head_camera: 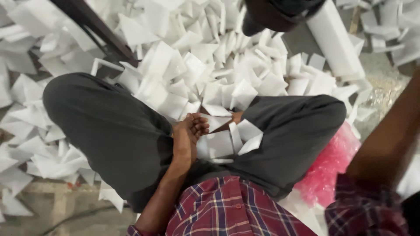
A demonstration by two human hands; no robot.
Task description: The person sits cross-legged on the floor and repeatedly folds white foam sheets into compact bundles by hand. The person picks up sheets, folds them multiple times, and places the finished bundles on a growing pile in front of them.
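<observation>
I sit cross-legged in grey trousers [109,126] and a red plaid shirt [227,209]. My left hand [190,131] rests palm up in my lap, fingers loosely curled with nothing in them. Its fingertips lie beside several flat white foam pieces [221,144] gathered between my legs. My right forearm [389,140] stretches up and out past the right edge of the frame, so that hand is hidden.
A big heap of white foam offcuts [197,65] covers the floor ahead and to the left. A long white foam block [334,39] lies at the upper right. A pink plastic bag [328,168] sits by my right knee. A dark bar [96,30] crosses the upper left.
</observation>
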